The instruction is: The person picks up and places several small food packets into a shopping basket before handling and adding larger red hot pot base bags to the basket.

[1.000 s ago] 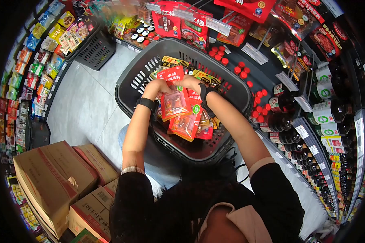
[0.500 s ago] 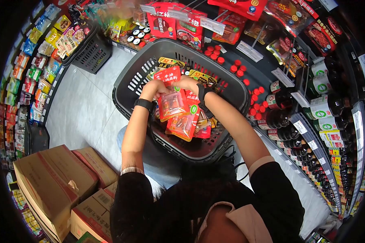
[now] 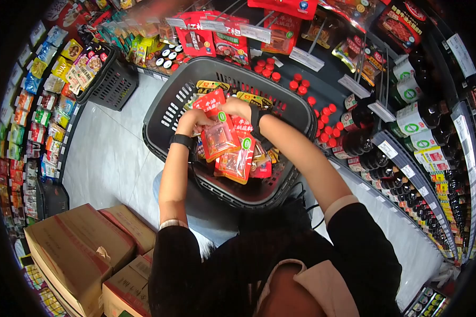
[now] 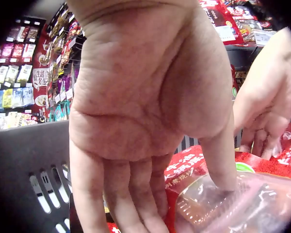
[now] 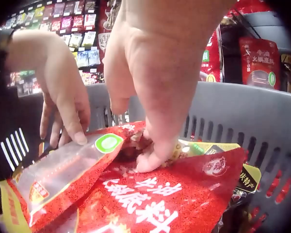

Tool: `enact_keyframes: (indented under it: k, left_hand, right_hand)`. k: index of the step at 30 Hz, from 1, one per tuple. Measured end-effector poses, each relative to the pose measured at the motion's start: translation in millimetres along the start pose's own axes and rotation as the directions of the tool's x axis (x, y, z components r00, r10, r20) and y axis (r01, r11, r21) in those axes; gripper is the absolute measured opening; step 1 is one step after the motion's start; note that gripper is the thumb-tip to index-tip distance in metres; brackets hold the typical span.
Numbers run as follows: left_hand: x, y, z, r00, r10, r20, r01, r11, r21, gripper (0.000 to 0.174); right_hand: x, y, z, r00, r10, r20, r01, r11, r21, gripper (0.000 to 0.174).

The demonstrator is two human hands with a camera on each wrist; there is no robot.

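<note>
A red packet of hot pot base (image 3: 220,140) with a clear window lies on top of a pile in the grey basket (image 3: 232,196). My left hand (image 3: 191,122) pinches its left side; in the left wrist view the thumb (image 4: 218,162) presses on the window while the fingertips run out of sight. On the packet's upper right edge is my right hand (image 3: 237,108), fingertips (image 5: 153,158) tucked in at the red film. Another red packet of hot pot base (image 3: 237,162) sits beneath it. Yellow-and-black packs (image 3: 255,99) lie behind.
Shelves with hanging red packets (image 3: 231,46) and dark sauce bottles (image 3: 415,124) curve round the front and right. Red-capped bottles (image 3: 329,127) stand beside the basket. Cardboard boxes (image 3: 79,248) are stacked at left, and a second basket (image 3: 112,87) stands on the floor at far left.
The head view has turned, so the shelves and basket sit farther left in it. The top packet leans slightly more, and both hands have stayed at it.
</note>
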State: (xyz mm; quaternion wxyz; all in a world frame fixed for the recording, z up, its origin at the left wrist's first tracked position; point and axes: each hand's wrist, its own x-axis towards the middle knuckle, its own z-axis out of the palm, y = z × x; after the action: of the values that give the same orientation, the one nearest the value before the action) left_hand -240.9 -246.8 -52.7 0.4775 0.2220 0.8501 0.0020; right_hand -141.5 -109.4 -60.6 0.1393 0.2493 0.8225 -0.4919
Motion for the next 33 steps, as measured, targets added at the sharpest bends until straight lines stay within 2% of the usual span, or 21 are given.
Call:
enact_keyframes:
  k: [1,4,7,8,9,14,16,17,19,21,23,25,26,28,29,30,33]
  left_hand:
    - [-5,1,-1,1.000,0.012,-0.006,-0.012,1.000,-0.011,0.058]
    - [-13,5,-2,1.000,-0.014,-0.004,0.014,1.000,-0.002,0.060]
    - [-17,8,-3,0.999,-0.045,0.002,0.045,0.999,0.000,0.061]
    - [-16,8,-3,0.999,-0.046,-0.002,0.046,0.999,-0.001,0.061]
    - [-15,6,-1,0.999,-0.047,-0.004,0.047,0.999,-0.002,0.061]
    - [-12,7,-2,0.999,-0.040,0.016,0.039,0.999,0.019,0.059]
    - [-16,9,2,0.998,-0.031,-0.046,0.032,0.999,0.022,0.055]
    - [-17,10,2,0.996,-0.027,-0.079,0.029,0.999,0.025,0.054]
    - [-10,10,1,0.972,0.099,-0.214,-0.107,0.994,-0.023,0.050]
    - [-10,12,-1,0.928,0.184,-0.323,-0.216,0.974,-0.066,0.047]
    - [-25,27,-6,0.879,0.236,-0.415,-0.304,0.946,-0.107,0.043]
    - [-35,42,-4,0.785,0.323,-0.529,-0.470,0.866,-0.170,0.038]
    - [-39,50,-5,0.774,0.374,-0.512,-0.541,0.810,-0.226,0.035]
    - [-42,66,-4,0.745,0.447,-0.495,-0.650,0.653,-0.388,0.024]
    - [-38,73,-7,0.754,0.491,-0.436,-0.656,0.588,-0.474,0.021]
    - [-43,85,-11,0.756,0.500,-0.422,-0.654,0.561,-0.507,0.020]
    - [-40,118,-20,0.745,0.532,-0.402,-0.650,0.444,-0.617,0.017]
  right_hand:
    - [6,1,-4,0.999,-0.046,0.018,0.047,0.998,-0.041,0.053]
    - [6,-2,-27,0.999,0.006,0.051,-0.004,0.999,-0.045,0.057]
    - [-37,-23,-61,1.000,0.010,-0.006,-0.010,1.000,-0.025,0.049]
    - [-17,-9,-62,0.996,-0.087,-0.007,0.087,0.996,0.011,0.046]
    - [-14,-5,-72,0.997,-0.073,0.010,0.073,0.997,-0.002,0.045]
    - [-21,-5,-112,0.994,-0.101,0.029,0.105,0.975,-0.197,0.044]
    - [-44,-10,-128,0.989,-0.119,0.088,0.138,0.960,-0.244,0.043]
    - [-55,-6,-130,0.980,-0.155,0.127,0.178,0.965,-0.195,0.042]
    - [-71,7,-136,0.952,-0.234,0.197,0.257,0.961,-0.097,0.039]
    - [-76,29,-140,0.941,-0.244,0.234,0.256,0.966,-0.025,0.031]
    - [-89,47,-147,0.950,-0.269,0.159,0.287,0.952,-0.107,0.028]
    - [-90,71,-150,0.855,-0.519,-0.008,0.494,0.818,-0.297,0.024]
    - [-90,80,-151,0.858,-0.508,-0.073,0.470,0.835,-0.287,0.022]
    - [-89,87,-155,0.895,-0.401,-0.193,0.395,0.916,-0.074,0.021]
    - [-87,90,-157,0.911,-0.336,-0.239,0.354,0.934,0.038,0.021]
    - [-88,88,-161,0.869,-0.386,-0.310,0.383,0.921,-0.072,0.019]
    - [-81,86,-177,0.801,-0.423,-0.423,0.392,0.905,-0.164,0.019]
